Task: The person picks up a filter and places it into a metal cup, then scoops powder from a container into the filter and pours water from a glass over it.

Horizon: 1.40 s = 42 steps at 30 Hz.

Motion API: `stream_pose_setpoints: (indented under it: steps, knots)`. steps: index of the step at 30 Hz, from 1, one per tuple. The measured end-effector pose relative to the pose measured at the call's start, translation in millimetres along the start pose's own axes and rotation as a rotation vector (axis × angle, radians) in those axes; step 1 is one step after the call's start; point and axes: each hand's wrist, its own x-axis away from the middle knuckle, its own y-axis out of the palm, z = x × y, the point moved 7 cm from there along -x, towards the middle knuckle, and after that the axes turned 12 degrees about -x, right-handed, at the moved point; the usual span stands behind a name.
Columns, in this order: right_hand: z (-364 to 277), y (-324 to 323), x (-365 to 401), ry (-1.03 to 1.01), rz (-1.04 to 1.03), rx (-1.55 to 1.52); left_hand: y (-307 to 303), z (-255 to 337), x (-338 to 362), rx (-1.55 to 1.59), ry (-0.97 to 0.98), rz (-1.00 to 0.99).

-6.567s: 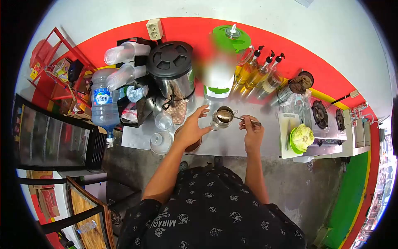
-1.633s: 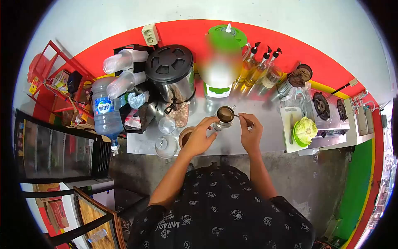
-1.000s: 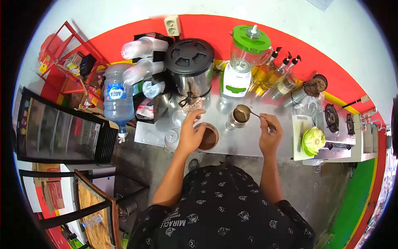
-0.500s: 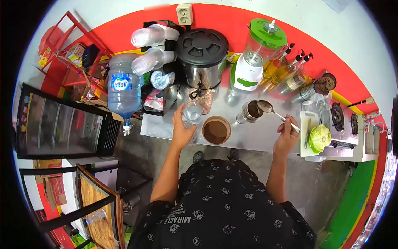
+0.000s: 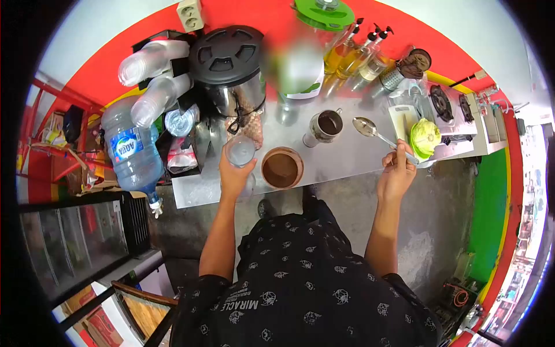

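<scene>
My left hand [image 5: 233, 176] is wrapped around a clear plastic cup [image 5: 240, 150] near the front edge of the metal table. Just right of that cup stands a round tub [image 5: 282, 168] with brown powder inside. A metal cup [image 5: 326, 125] with dark brown contents stands farther back, its handle on the far side. My right hand [image 5: 395, 173] grips the end of a long metal spoon [image 5: 366, 126], held over the table to the right of the metal cup and apart from it. Some brown residue shows in the spoon's bowl.
Behind stand a large steel container with a black lid [image 5: 226, 55], a green-lidded blender [image 5: 324, 14], partly blurred, and pump bottles [image 5: 350, 58]. A cabbage [image 5: 425, 137] lies at right by a cutting board and stove [image 5: 442, 104]. Left are stacked cups [image 5: 151, 61] and a water jug [image 5: 132, 147].
The spoon has moved away from the metal cup's rim, to the right. My left hand still holds the plastic cup. The whole view has shifted.
</scene>
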Motion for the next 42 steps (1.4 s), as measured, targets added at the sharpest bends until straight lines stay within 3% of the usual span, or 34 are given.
stream_pose_setpoints:
  steps: [9,11,17,19,23,28,30,33,42]
  knots:
    - [24.0,-7.1,-7.8,0.025,0.018,0.005,-16.7,85.5,-14.5,0.021,0.148,-0.071]
    - [27.3,3.4,-8.6,-0.009,0.022,0.011,-16.0,113.2,-18.1,-0.087,0.295,-0.02]
    - [38.5,54.6,-22.4,0.016,-0.295,0.331,11.8,149.6,-36.7,-0.113,0.313,-0.027]
    - [33.5,77.8,-20.7,-0.256,-0.495,0.388,25.8,157.7,-43.5,-0.069,0.293,-0.063]
    - [37.9,84.7,-14.6,-0.231,-0.655,0.455,45.0,170.2,-50.2,-0.239,0.377,-0.079]
    - [49.1,69.7,-22.5,-0.167,-0.524,0.283,66.3,172.9,-56.9,-0.381,0.408,-0.125]
    - [56.5,57.4,-27.1,-0.004,-0.417,0.249,72.8,180.6,-53.5,-0.504,0.451,-0.104]
    - [69.8,40.3,-31.0,0.097,-0.325,0.175,86.7,174.1,-60.2,-0.509,0.423,-0.19]
    - [94.7,20.5,-34.3,0.351,-0.187,0.055,106.9,183.3,-61.9,-0.588,0.524,-0.177]
